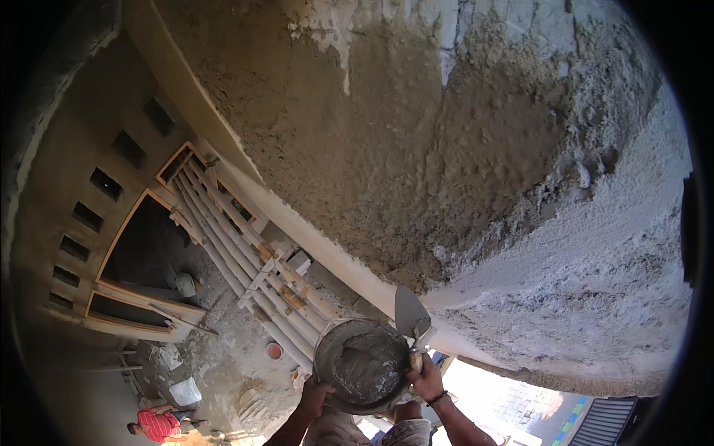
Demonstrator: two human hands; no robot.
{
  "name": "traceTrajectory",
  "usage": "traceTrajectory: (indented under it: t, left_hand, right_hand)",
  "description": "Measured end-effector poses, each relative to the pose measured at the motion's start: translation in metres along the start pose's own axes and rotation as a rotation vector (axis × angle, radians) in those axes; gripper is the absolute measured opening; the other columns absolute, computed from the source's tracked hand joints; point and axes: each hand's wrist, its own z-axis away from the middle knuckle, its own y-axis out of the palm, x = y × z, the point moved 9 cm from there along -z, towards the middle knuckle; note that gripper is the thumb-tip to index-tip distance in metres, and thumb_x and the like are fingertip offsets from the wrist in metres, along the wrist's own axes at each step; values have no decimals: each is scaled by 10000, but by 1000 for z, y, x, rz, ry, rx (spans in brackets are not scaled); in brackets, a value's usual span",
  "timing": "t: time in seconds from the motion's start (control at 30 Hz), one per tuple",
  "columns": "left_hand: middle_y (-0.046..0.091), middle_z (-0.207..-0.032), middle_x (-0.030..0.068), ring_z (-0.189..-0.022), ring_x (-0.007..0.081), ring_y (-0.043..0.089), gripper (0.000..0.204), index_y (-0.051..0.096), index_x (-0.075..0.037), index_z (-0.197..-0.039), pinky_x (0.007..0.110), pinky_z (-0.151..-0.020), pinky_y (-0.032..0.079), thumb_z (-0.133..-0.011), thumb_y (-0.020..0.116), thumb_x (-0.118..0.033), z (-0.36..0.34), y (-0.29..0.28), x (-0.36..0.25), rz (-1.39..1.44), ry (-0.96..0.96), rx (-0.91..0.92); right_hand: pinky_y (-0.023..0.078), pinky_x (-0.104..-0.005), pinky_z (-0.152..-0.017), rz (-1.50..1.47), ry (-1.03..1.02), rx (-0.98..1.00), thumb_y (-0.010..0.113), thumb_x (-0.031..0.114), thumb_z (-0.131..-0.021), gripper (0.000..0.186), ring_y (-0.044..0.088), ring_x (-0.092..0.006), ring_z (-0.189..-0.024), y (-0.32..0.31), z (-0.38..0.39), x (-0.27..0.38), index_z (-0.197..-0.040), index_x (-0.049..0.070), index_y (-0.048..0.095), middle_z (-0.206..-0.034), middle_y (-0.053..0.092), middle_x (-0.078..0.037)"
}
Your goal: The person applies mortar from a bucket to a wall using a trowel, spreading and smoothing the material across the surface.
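Wall's (446, 156) edge is running beside trowel (410, 309); left hand (317, 395) is gripping pan (363, 409) tightly, right hand (427, 380) is clutching trowel; floor (216, 366) is spreading lower left.

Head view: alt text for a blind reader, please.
A person's left hand grips a round pan of grey mortar; the right hand holds a trowel at the pan's other side, before a wall partly coated in mortar. Poles extend leftward.

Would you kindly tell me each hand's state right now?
Left hand: closed on the edge of the bowl of mortar.
Right hand: closed around the trowel handle; whether it also grips the bowl cannot be told.
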Motion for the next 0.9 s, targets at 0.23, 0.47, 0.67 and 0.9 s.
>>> traceTrajectory:
  t: [0.23,0.47,0.67,0.9]
  left_hand:
    - [583,-770,72,-523,179,566,422,537,-84,-1078,330,-424,498,-673,600,15,25,-9,-8,-4,-14,-89]
    - [524,-662,44,-372,166,404,165,595,-109,-854,298,-322,301,-704,641,-159,29,-30,27,3,146,-160]
    - [494,-608,42,-344,148,369,262,557,-98,-884,291,-274,248,-638,601,-20,66,0,14,104,31,-226]
    - [551,-742,23,-502,140,485,318,595,-76,-963,275,-390,405,-651,569,-17,39,1,25,126,144,-262]
  right_hand:
    - [454,-537,-771,95,80,106,593,325,-766,490,586,-489,-881,1,-23,26,-1137,29,476,-884,612,-323]
    - [465,-504,-799,114,71,189,602,340,-750,516,598,-457,-919,20,-23,20,-1131,11,491,-945,623,-301]
    - [469,-507,-792,160,96,121,590,315,-757,432,592,-462,-912,-2,-24,9,-1053,10,513,-941,617,-305]
    - [487,-555,-673,549,-278,182,590,260,-818,449,602,-482,-742,-77,2,83,-1176,67,398,-770,616,-281]
